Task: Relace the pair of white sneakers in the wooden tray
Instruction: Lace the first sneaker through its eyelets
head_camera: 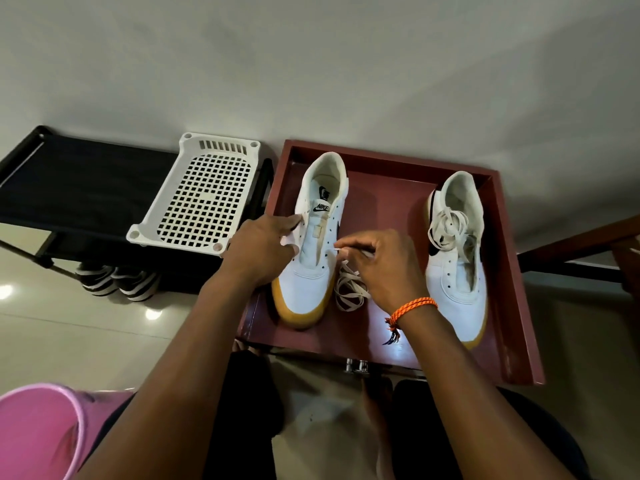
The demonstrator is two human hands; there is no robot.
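lace (pixel 349 285) loose between sneakers | right hand (pixel 377 261) seemingly pinching tip

Plain white wall (pixel 311 64), glossy tiled floor (pixel 52 327), black rack (pixel 69 181).

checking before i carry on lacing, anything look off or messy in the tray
Nothing damaged or spilled. The right sneaker has its lace heaped loose on the tongue, unthreaded. Another lace lies bunched on the wooden tray beside the left sneaker.
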